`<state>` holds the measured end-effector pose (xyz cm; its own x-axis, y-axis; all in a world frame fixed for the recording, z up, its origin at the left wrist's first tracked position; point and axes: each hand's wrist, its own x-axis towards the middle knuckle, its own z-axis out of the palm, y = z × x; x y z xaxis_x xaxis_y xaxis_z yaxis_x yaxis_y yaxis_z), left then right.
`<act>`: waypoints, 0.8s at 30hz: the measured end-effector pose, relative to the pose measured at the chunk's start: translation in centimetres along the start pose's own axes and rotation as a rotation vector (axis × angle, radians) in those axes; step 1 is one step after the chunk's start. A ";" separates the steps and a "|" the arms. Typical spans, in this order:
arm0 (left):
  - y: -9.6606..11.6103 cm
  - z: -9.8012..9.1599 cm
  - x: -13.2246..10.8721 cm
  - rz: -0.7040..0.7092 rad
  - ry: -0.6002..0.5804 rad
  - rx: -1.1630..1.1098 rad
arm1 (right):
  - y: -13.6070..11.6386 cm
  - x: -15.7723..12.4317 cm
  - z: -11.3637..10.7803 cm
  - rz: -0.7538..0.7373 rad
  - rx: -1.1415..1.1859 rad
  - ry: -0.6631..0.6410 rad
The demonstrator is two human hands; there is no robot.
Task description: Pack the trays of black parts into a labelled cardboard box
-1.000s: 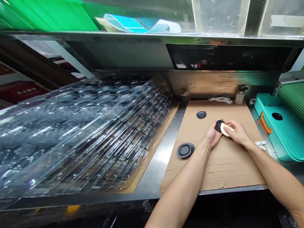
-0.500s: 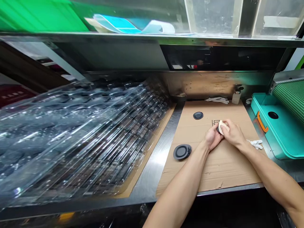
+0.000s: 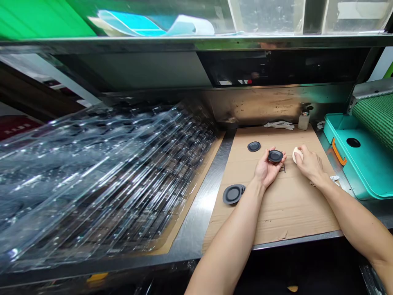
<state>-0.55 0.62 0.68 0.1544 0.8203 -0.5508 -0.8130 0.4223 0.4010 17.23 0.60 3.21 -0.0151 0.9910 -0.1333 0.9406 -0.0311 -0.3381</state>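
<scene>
My left hand (image 3: 267,170) is palm up, its fingers and thumb closed around the edge of a black round disc (image 3: 275,156) with a raised rim. To its right, my right hand (image 3: 308,164) pinches a cream-coloured round pad (image 3: 297,155), held apart from the disc. Both hands are over a cardboard sheet (image 3: 294,213). Beyond my left hand, another dark disc (image 3: 254,146) lies on the cardboard. A small stack of dark discs (image 3: 233,194) rests nearer me, left of my left forearm.
Stacked clear plastic trays (image 3: 107,176) fill the left side. A teal bin (image 3: 365,164) with an orange handle stands at right, beside a green mesh belt (image 3: 377,121). A small bottle (image 3: 303,119) and a white glove (image 3: 279,125) lie along the back. A metal shelf (image 3: 184,44) spans overhead.
The cream pad was pressed against the disc in my left hand; now my right hand has drawn it away to the right. The disc's face is uncovered. The view has shifted slightly.
</scene>
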 end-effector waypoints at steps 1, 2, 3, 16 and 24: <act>0.4 -0.1 -0.1 -0.015 -0.001 -0.014 | 0.4 0.2 -0.1 0.000 0.022 0.005; 0.7 -0.1 -0.3 -0.046 -0.002 -0.024 | 0.7 0.3 -0.1 -0.002 0.041 0.008; 0.9 -0.2 -0.4 -0.088 -0.006 -0.031 | 0.9 0.4 -0.1 -0.006 0.056 0.011; 1.1 -0.1 -1.0 -0.203 0.022 0.013 | 1.1 0.7 0.6 0.000 -0.021 -0.078; 0.2 -0.1 -0.7 -0.084 0.008 0.174 | 1.2 0.9 0.8 -0.030 0.198 0.077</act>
<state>-0.86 0.12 1.03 0.2129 0.7765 -0.5931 -0.6880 0.5501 0.4733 18.06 1.37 1.92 -0.0088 0.9986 -0.0520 0.8550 -0.0194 -0.5182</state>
